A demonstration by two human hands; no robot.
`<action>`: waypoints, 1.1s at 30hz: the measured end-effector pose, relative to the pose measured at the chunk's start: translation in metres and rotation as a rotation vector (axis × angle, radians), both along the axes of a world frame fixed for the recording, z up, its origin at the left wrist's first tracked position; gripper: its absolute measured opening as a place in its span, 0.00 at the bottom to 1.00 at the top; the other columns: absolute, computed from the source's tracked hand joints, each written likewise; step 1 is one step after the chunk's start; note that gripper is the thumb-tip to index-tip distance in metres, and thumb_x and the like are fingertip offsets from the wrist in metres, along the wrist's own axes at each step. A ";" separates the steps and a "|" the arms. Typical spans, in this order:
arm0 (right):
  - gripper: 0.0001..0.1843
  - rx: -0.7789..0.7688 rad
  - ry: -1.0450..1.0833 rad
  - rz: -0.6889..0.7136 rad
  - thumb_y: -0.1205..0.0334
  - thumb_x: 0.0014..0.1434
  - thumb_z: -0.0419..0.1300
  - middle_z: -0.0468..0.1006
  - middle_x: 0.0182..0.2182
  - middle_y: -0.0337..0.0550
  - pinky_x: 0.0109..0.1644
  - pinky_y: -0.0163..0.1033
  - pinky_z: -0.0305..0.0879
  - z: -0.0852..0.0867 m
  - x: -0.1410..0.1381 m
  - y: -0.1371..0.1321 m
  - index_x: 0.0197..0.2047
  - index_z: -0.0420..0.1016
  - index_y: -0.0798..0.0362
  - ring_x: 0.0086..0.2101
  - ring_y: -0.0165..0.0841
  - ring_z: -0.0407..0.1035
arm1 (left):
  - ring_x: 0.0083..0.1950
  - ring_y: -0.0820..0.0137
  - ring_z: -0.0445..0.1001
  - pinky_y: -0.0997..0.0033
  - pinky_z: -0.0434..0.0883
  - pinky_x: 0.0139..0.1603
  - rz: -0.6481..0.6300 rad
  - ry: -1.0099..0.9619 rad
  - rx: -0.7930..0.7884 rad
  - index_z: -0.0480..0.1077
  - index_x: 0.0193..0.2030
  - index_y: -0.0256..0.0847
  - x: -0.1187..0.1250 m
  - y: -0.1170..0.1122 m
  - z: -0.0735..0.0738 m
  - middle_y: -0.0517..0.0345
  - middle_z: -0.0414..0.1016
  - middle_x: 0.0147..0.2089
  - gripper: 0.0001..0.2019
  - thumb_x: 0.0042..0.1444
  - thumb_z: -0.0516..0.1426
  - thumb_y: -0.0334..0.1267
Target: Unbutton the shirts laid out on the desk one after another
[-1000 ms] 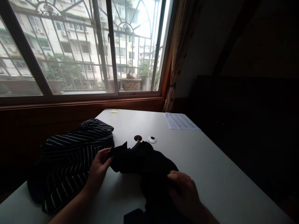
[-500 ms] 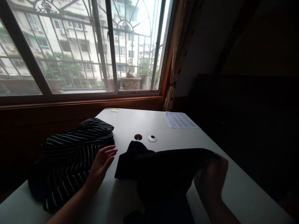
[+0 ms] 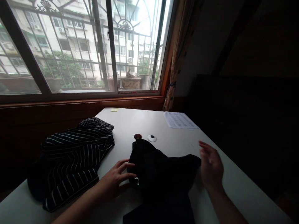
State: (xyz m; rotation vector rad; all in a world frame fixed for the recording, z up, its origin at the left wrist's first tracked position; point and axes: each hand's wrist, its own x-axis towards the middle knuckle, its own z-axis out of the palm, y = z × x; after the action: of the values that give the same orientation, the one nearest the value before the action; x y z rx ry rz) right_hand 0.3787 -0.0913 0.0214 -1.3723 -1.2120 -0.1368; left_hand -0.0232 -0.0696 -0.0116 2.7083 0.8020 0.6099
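black garment (image 3: 161, 169) now dropped flat; left hand (image 3: 115, 180) on it

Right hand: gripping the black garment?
No. The right hand is open, fingers spread, beside the black garment on the table.

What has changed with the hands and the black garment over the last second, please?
The right hand swung the black garment out to the right, then let go. The left hand released it, then returned to press its left edge. The striped garment and paper sheet stayed put.
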 end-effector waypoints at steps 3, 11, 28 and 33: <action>0.15 -0.238 -0.370 0.254 0.52 0.65 0.57 0.77 0.51 0.45 0.61 0.52 0.61 0.002 -0.021 -0.004 0.51 0.74 0.46 0.53 0.42 0.69 | 0.65 0.55 0.62 0.52 0.71 0.59 0.038 -0.027 0.030 0.75 0.51 0.52 0.000 0.004 -0.006 0.53 0.70 0.60 0.12 0.63 0.57 0.33; 0.18 -0.731 -0.577 0.475 0.45 0.61 0.61 0.81 0.41 0.46 0.52 0.49 0.65 0.003 -0.025 -0.005 0.45 0.78 0.49 0.44 0.44 0.74 | 0.51 0.61 0.74 0.61 0.73 0.52 0.402 -0.393 -0.116 0.76 0.47 0.47 -0.017 0.022 -0.009 0.49 0.69 0.53 0.12 0.67 0.51 0.37; 0.24 -0.814 0.537 1.181 0.49 0.55 0.68 0.78 0.51 0.47 0.57 0.51 0.66 0.022 -0.109 -0.050 0.53 0.78 0.48 0.51 0.46 0.72 | 0.29 0.69 0.76 0.72 0.71 0.33 -0.072 -0.533 -0.566 0.59 0.60 0.43 -0.006 -0.022 0.004 0.56 0.76 0.34 0.19 0.69 0.49 0.51; 0.21 -0.771 0.350 1.584 0.56 0.58 0.65 0.76 0.55 0.47 0.62 0.49 0.61 0.034 -0.130 -0.058 0.55 0.78 0.47 0.56 0.44 0.69 | 0.51 0.58 0.76 0.62 0.71 0.51 -0.095 -0.319 -0.525 0.50 0.72 0.50 -0.009 -0.026 0.010 0.47 0.72 0.59 0.33 0.64 0.56 0.52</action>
State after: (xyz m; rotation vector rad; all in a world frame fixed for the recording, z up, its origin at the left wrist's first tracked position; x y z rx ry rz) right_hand 0.2484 -0.1495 0.0555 -0.5874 -1.7612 1.7215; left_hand -0.0324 -0.0960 -0.0013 2.0943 0.6364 0.6744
